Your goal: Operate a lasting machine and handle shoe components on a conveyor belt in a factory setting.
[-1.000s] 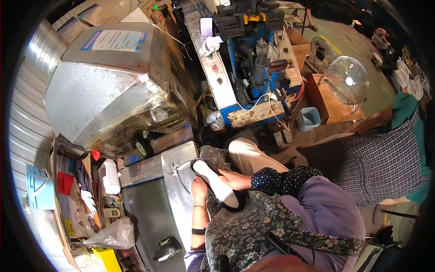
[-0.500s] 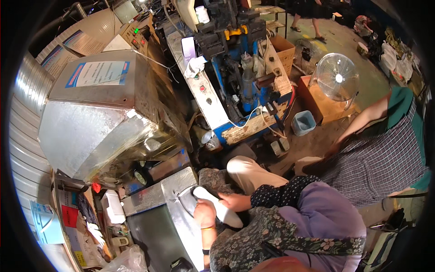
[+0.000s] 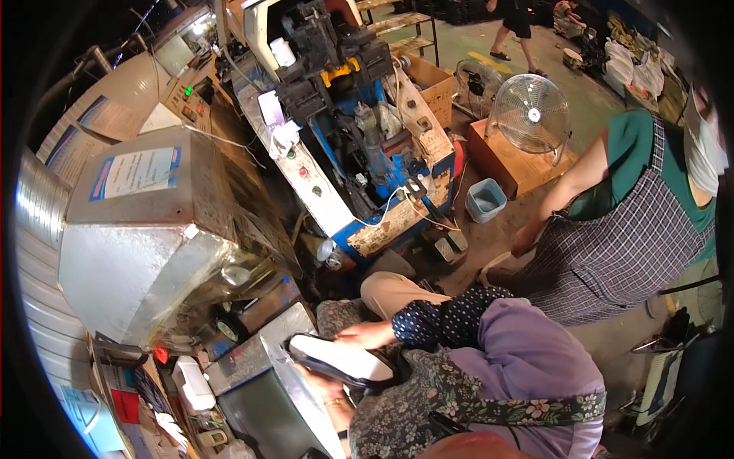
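A black shoe [image 3: 370, 382] lies tilted across my lap beside the metal bench, with a white insole [image 3: 336, 356] along its open top. My left hand [image 3: 324, 384] grips the shoe from its near side, partly hidden beneath it. From the right, my right hand [image 3: 367, 335] reaches to the insole's upper edge, fingers closed against it. Whether the insole sits fully inside the shoe or only rests over it, I cannot tell.
A bench with a dark panel [image 3: 264, 417] stands at my left, below a metal hood [image 3: 130, 268]. Ahead is a blue-and-white machine [image 3: 367, 239]. A co-worker in a plaid apron [image 3: 627, 245] bends at the right, near a fan [image 3: 533, 115] and a bucket [image 3: 486, 200].
The white insole, earlier held apart in front of the shoe, now lies along the shoe's top. My left hand has moved down under the shoe. The whole view has shifted.
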Action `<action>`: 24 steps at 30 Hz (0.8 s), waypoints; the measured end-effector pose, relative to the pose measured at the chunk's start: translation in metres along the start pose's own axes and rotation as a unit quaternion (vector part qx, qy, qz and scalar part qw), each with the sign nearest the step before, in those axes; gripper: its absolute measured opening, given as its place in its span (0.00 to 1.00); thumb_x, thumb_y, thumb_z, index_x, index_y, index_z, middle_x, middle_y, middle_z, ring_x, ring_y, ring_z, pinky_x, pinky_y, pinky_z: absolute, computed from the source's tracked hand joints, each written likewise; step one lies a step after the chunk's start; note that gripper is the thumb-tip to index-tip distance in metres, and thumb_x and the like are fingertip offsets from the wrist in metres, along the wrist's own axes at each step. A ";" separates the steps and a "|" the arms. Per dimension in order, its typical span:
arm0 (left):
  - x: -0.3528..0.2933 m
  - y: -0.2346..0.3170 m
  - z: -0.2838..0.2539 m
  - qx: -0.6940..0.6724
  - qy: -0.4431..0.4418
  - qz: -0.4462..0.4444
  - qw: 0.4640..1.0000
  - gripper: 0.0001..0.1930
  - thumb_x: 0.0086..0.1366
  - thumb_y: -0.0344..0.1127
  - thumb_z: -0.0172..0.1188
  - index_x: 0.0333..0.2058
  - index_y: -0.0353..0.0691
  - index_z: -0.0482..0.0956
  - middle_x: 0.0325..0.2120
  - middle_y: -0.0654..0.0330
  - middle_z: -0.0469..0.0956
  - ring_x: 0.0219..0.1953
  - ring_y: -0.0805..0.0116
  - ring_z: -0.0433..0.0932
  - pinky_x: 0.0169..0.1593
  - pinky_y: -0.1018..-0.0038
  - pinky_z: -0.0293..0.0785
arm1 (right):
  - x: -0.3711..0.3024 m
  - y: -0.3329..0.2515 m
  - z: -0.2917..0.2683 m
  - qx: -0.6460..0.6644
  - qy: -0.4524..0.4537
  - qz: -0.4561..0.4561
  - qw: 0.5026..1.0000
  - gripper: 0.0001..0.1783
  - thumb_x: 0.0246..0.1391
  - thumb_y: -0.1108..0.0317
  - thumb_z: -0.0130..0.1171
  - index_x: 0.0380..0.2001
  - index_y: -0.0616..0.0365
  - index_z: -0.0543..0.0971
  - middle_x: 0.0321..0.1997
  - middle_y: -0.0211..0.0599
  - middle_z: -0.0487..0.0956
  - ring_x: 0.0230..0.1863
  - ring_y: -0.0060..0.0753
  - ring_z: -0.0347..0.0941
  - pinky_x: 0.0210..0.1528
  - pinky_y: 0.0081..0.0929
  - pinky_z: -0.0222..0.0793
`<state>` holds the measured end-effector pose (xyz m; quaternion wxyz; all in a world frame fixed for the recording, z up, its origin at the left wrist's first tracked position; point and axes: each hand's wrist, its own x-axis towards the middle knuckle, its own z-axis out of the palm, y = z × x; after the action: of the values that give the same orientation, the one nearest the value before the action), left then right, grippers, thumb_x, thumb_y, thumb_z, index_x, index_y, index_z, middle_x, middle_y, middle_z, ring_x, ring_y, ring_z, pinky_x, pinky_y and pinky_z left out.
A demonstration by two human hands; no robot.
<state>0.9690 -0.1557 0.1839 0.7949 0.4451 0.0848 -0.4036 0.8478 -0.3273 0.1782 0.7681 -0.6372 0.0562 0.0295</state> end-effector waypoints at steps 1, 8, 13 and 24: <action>0.002 0.004 0.004 -0.001 -0.056 -0.010 0.998 0.38 0.67 0.68 0.38 0.62 0.45 0.65 0.59 0.56 0.69 0.59 0.55 0.69 0.62 0.58 0.65 | 0.003 -0.010 0.002 0.120 -0.001 0.058 0.991 0.26 0.69 0.51 0.42 0.56 0.62 0.72 0.49 0.34 0.78 0.49 0.22 0.71 0.53 0.23 0.68; -0.005 -0.001 0.031 -0.004 0.041 -0.095 0.995 0.33 0.68 0.62 0.41 0.59 0.42 0.68 0.58 0.52 0.70 0.61 0.51 0.67 0.64 0.51 0.61 | -0.064 -0.046 -0.019 0.031 -0.065 -0.017 0.997 0.43 0.56 0.65 0.61 0.69 0.63 0.51 0.64 0.44 0.66 0.63 0.30 0.63 0.64 0.25 0.57; -0.016 -0.017 0.028 0.136 -0.078 0.024 0.987 0.26 0.68 0.46 0.55 0.61 0.43 0.66 0.51 0.59 0.74 0.50 0.69 0.74 0.52 0.65 0.72 | -0.108 -0.075 -0.055 -0.014 0.107 0.010 0.994 0.40 0.51 0.70 0.62 0.68 0.56 0.60 0.53 0.34 0.74 0.43 0.18 0.73 0.48 0.20 0.68; -0.027 -0.070 -0.028 0.746 -0.203 0.310 0.553 0.28 0.53 0.38 0.65 0.53 0.41 0.73 0.48 0.53 0.74 0.51 0.50 0.71 0.56 0.60 0.66 | -0.104 -0.223 -0.270 -0.458 0.538 -0.148 0.692 0.36 0.36 0.60 0.67 0.55 0.45 0.77 0.57 0.62 0.67 0.53 0.65 0.68 0.55 0.43 0.67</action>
<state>0.9071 -0.1380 0.1363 0.2498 0.7835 -0.5537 -0.1309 0.7577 -0.6310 0.3597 0.2137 -0.8166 0.3445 -0.4108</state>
